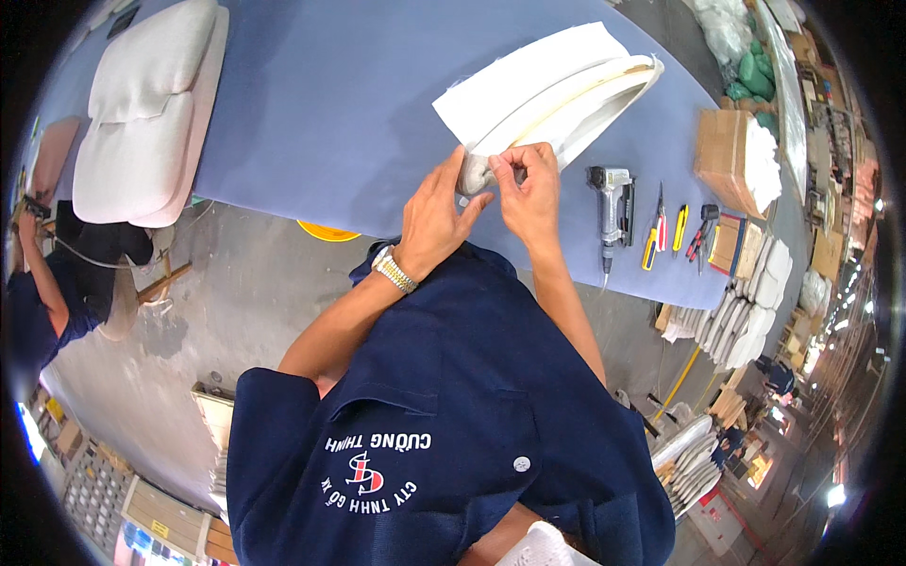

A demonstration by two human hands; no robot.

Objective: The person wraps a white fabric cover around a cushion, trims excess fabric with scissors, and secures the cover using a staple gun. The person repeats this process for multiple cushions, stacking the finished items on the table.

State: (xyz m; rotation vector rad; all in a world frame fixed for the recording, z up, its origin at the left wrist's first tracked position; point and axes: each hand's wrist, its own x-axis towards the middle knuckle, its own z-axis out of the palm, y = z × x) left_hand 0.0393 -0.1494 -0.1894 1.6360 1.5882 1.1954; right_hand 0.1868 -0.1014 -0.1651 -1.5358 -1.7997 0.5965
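A curved padded piece (566, 99) with white fabric around it lies on the blue-covered table, its narrow rounded end toward me. A flap of white fabric (510, 85) spreads out from its left side. My left hand (434, 212) holds the near end, fingers along the left side and thumb below. My right hand (530, 193) pinches fabric at that same end between thumb and fingertips. A pneumatic staple gun (613, 203) lies on the table to the right of my hands, touched by neither. The fold under my fingertips is partly hidden.
Right of the staple gun lie a yellow-handled screwdriver (650, 247), a yellow cutter (679, 226) and pliers (700, 238). A cardboard box (722, 156) stands at the right edge. Light padded panels (142, 123) lie at the far left, near another person (47, 302) working there.
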